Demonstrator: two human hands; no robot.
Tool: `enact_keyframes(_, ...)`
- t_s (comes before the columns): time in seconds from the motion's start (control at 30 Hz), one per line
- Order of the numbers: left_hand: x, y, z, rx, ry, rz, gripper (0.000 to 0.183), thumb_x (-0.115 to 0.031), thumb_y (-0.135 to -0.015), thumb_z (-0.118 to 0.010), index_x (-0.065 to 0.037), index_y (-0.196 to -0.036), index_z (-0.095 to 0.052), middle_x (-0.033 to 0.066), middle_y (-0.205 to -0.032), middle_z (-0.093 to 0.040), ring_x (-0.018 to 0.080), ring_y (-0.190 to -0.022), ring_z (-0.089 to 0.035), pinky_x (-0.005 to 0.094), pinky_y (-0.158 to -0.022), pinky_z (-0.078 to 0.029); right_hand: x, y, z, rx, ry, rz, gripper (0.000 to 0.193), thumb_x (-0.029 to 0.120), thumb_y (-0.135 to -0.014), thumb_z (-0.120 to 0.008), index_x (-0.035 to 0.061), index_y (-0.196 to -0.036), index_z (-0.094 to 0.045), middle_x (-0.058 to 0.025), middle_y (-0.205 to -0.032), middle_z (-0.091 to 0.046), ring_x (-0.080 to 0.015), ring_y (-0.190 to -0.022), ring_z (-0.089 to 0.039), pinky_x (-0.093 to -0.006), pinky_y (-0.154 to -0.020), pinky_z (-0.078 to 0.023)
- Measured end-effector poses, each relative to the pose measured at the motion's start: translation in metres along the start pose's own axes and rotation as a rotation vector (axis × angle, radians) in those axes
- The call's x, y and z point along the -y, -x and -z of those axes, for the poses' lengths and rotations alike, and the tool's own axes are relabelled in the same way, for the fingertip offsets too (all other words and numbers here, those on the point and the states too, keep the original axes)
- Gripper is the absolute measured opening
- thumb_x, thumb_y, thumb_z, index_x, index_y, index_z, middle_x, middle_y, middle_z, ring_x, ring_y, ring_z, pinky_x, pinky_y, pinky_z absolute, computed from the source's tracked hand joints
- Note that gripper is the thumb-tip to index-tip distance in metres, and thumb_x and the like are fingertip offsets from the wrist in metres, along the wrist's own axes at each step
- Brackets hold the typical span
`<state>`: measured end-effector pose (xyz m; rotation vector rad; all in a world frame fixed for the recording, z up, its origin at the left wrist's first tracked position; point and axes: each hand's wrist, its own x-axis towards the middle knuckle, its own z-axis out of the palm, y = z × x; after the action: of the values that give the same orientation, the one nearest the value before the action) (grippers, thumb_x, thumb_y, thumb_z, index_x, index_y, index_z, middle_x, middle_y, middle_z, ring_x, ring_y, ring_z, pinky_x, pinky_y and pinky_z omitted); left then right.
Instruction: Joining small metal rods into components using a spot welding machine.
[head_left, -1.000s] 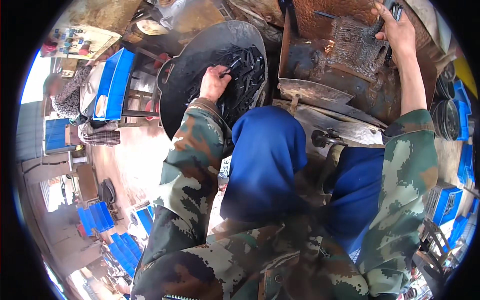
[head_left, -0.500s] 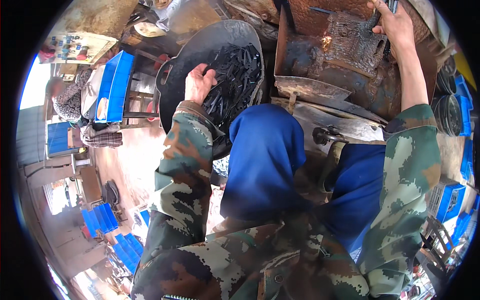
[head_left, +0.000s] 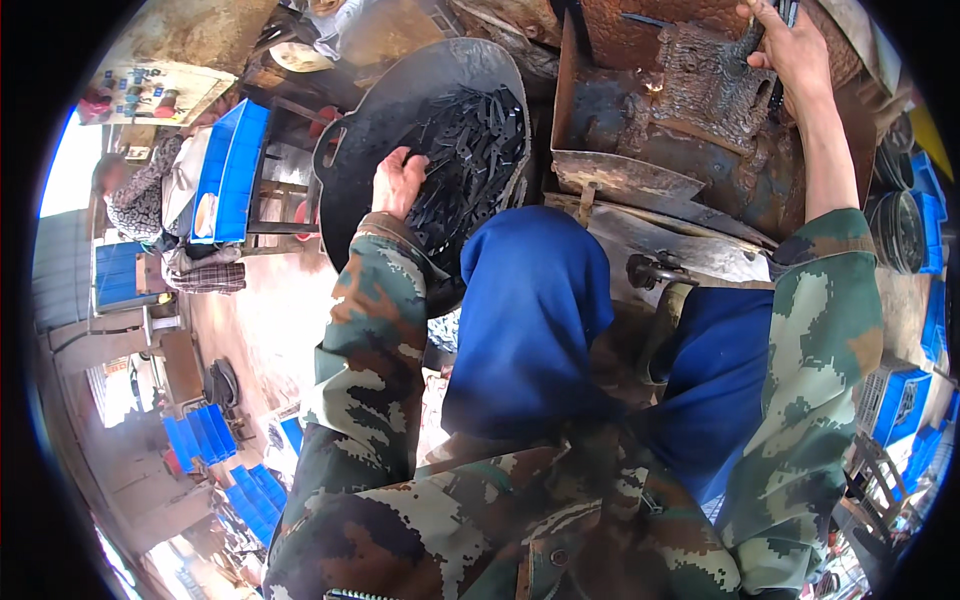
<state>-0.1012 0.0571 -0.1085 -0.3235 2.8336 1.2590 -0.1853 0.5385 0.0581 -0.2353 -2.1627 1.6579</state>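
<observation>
My left hand (head_left: 398, 180) rests in a big black metal pan (head_left: 372, 120) filled with several small dark flat metal pieces (head_left: 470, 150); its fingers curl over pieces at the heap's left edge. My right hand (head_left: 795, 45) reaches up to the top right and grips a dark metal piece or lever at the rusty machine (head_left: 700, 110). Both arms wear camouflage sleeves. My knees in blue cloth (head_left: 530, 300) sit below the pan and the machine.
A rusty metal chute (head_left: 620, 180) juts from the machine toward my lap. A blue crate (head_left: 225, 170) and a seated person (head_left: 140, 200) are at the left. More blue crates (head_left: 200, 440) lie on the floor lower left and at the right edge (head_left: 900, 400).
My left hand has slid from the pan's middle toward its left edge and closed over pieces there. My right hand stays up at the machine.
</observation>
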Motion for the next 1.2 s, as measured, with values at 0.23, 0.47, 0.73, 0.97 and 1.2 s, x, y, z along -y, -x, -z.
enact_keyframes(0.23, 0.017, 0.006, -0.014, -0.024, -0.285, -0.016, 0.044, -0.029, -0.078, -0.071, -0.005, -0.115, -0.068, 0.0247, -0.101, -0.070, 0.0356, -0.102, -0.068, 0.0413, -0.090, -0.051, 0.002, 0.004, 0.000, 0.009, -0.010, 0.018, 0.020, 0.022, -0.095, -0.063, 0.0037, -0.102, -0.057, -0.0049, -0.082, -0.063, -0.0140, -0.055, -0.056, -0.0273, -0.040, -0.047)
enact_keyframes(0.47, -0.021, 0.013, -0.003, -0.129, -0.026, -0.134, 0.023, -0.020, -0.086, -0.066, -0.002, -0.099, -0.070, 0.0103, -0.078, -0.071, 0.0203, -0.072, -0.066, 0.0317, -0.071, -0.050, 0.004, 0.010, 0.000, 0.008, -0.001, 0.054, 0.020, 0.023, -0.096, -0.063, 0.0042, -0.102, -0.058, -0.0049, -0.083, -0.064, -0.0139, -0.054, -0.056, -0.0275, -0.040, -0.047)
enact_keyframes(0.73, -0.043, 0.052, 0.012, 0.163, 0.735, -0.205, 0.025, -0.002, -0.092, -0.049, 0.003, -0.107, -0.068, 0.0138, -0.101, -0.072, 0.0021, -0.054, -0.049, 0.0158, -0.044, -0.029, 0.004, 0.009, 0.000, 0.011, -0.024, 0.090, 0.020, 0.023, -0.096, -0.062, 0.0045, -0.101, -0.057, -0.0050, -0.083, -0.064, -0.0142, -0.054, -0.056, -0.0280, -0.041, -0.048)
enact_keyframes(0.97, -0.001, 0.061, 0.003, 0.453, 0.636, 0.036, 0.026, -0.004, -0.092, -0.048, 0.002, -0.105, -0.068, 0.0113, -0.104, -0.072, 0.0032, -0.047, -0.041, 0.0197, -0.045, -0.034, 0.003, 0.010, 0.000, 0.014, -0.027, 0.041, 0.020, 0.023, -0.096, -0.063, 0.0047, -0.101, -0.058, -0.0047, -0.083, -0.064, -0.0142, -0.055, -0.056, -0.0281, -0.042, -0.048)
enact_keyframes(1.2, 0.009, 0.049, -0.006, 0.339, 0.406, 0.112, 0.017, -0.012, -0.087, -0.070, -0.006, -0.102, -0.065, -0.0017, -0.069, -0.064, 0.0033, -0.051, -0.047, 0.0204, -0.047, -0.036, 0.000, 0.003, -0.001, 0.010, -0.011, 0.006, 0.020, 0.023, -0.096, -0.063, 0.0040, -0.101, -0.058, -0.0046, -0.083, -0.064, -0.0133, -0.053, -0.055, -0.0278, -0.041, -0.048)
